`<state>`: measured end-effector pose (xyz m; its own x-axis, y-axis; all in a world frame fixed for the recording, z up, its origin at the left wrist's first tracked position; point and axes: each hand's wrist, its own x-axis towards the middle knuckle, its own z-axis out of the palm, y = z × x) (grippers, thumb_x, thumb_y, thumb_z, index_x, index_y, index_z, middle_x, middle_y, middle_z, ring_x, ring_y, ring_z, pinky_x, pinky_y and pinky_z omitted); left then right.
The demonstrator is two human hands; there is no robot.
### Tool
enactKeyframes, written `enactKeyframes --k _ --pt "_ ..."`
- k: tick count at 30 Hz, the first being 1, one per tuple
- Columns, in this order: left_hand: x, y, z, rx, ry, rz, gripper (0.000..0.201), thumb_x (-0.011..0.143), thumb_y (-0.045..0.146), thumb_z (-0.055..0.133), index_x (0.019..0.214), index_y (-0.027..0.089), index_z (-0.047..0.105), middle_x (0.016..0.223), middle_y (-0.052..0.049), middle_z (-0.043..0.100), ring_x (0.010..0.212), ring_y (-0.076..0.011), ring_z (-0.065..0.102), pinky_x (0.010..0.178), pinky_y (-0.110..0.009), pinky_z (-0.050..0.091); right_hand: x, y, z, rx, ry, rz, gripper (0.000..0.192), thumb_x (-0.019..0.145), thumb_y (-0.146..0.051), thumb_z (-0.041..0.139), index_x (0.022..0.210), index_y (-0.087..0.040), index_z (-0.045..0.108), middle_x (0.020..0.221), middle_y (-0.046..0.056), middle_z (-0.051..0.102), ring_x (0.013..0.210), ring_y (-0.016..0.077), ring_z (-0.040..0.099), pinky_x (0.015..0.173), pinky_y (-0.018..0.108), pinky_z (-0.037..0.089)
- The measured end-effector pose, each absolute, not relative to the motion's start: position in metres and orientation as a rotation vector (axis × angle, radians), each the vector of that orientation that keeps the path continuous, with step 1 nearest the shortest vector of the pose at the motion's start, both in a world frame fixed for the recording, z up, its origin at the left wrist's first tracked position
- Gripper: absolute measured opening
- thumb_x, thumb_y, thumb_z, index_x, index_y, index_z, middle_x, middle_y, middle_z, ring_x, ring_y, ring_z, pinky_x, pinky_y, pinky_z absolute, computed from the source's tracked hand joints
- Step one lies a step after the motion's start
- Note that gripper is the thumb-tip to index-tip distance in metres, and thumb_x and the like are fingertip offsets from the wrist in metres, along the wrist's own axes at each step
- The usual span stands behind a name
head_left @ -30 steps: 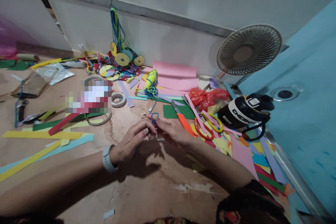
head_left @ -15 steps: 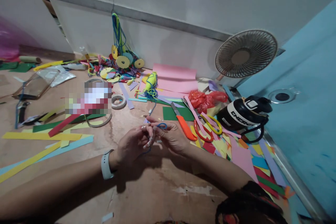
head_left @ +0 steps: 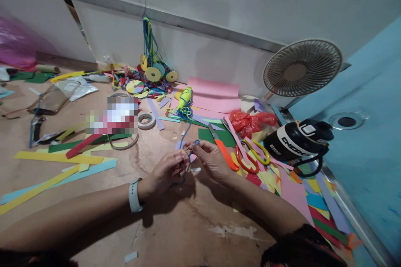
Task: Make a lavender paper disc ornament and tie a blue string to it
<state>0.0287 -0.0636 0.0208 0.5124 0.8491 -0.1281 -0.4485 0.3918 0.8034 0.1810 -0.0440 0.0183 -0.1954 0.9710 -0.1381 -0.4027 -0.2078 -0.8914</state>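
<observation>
My left hand (head_left: 167, 171) and my right hand (head_left: 211, 159) meet over the wooden table (head_left: 175, 225), fingertips pinched together on a thin blue string (head_left: 194, 143) that forms a small loop above them. A bit of the same string hangs below my left hand. A grey band sits on my left wrist. The string runs back towards a yellow spool (head_left: 185, 99) with tangled blue thread.
An orange utility knife (head_left: 223, 148), red and yellow scissors (head_left: 250, 156) and coloured paper scraps lie right of my hands. A black bottle (head_left: 297, 142), a fan (head_left: 301, 69), pink paper (head_left: 214, 94), a tape roll (head_left: 146, 120) and long paper strips (head_left: 56, 162) surround them.
The blue loop has shrunk and tipped to the right between my fingers while both hands stayed together. The view shifted slightly left and down.
</observation>
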Motion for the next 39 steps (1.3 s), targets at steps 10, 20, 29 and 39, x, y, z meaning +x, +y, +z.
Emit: enactKeyframes --k 10,20,29,39 --pt "0.033 -0.064 0.027 1.013 0.757 0.796 0.038 0.082 0.053 0.063 0.081 0.016 0.053 0.053 0.007 0.040 0.046 -0.0060 0.031 0.045 -0.019 0.025 0.188 -0.043 0.019 -0.966 -1.054 1.471 0.010 0.069 -0.032 0.079 0.067 -0.023 0.073 0.097 0.001 0.064 0.082 0.0130 0.061 0.068 0.025 0.049" --pt "0.034 -0.062 0.017 1.135 0.767 0.781 0.035 0.086 0.050 0.057 0.091 0.016 0.055 0.063 0.006 0.043 0.050 -0.0071 0.035 0.048 -0.020 0.029 0.189 -0.041 0.021 -0.986 -1.097 1.364 0.010 0.070 -0.029 0.078 0.066 -0.024 0.071 0.077 -0.001 0.063 0.074 0.0124 0.057 0.071 0.027 0.045" --pt "0.029 -0.077 0.020 1.623 0.759 0.717 0.025 0.095 0.032 0.047 0.094 0.017 0.066 0.085 -0.004 0.066 0.079 -0.0148 0.059 0.072 -0.025 0.045 0.202 -0.027 0.035 -1.015 -0.981 1.287 0.020 0.066 -0.037 0.080 0.068 -0.022 0.068 0.073 -0.002 0.066 0.071 0.0110 0.057 0.072 0.026 0.046" --pt "0.024 -0.089 0.023 1.894 0.500 0.703 0.025 0.097 0.024 0.044 0.104 0.016 0.066 0.090 -0.011 0.072 0.081 -0.0181 0.067 0.072 -0.026 0.050 0.224 -0.015 0.058 -1.021 -0.890 1.241 0.026 0.062 -0.038 0.082 0.070 -0.022 0.062 0.069 -0.004 0.063 0.061 0.0090 0.055 0.057 0.022 0.046"
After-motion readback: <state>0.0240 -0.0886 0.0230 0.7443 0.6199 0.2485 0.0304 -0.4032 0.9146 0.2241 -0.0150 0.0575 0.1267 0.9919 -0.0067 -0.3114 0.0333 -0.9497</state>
